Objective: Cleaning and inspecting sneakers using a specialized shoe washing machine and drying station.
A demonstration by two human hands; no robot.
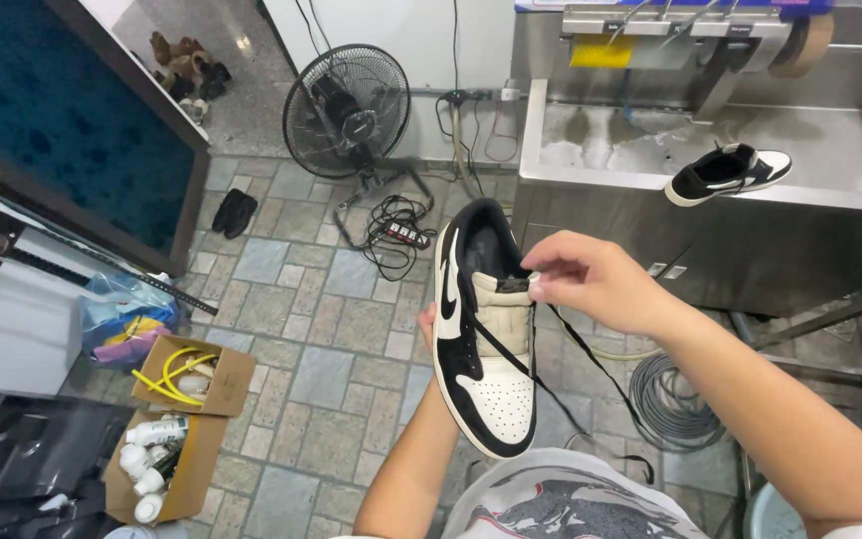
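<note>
Right hand pinches the tongue of a black-and-cream low-top leather sneaker; left hand supports it from beneath.

Right hand (596,282): thumb and forefinger (541,289) closed on the top edge of the beige tongue, other fingers curled loosely. Left hand (427,321): mostly hidden behind the black-and-cream low-top leather sneaker (481,329); only its edge shows at the shoe's side, so the grip cannot be made out. Sneaker held in mid-air above the lap, toe toward the wearer, heel up; black loose laces (591,364) trail down to the right. Below: grey stone-tile floor (301,329). Left: open cardboard box of white bottles (157,464). Further out: black pedestal fan (346,110), black power strip with tangled cables (401,235), coiled grey hose (670,404). Upper right: stainless steel sink counter (710,150), with a matching second sneaker (728,173) on its edge.
</note>
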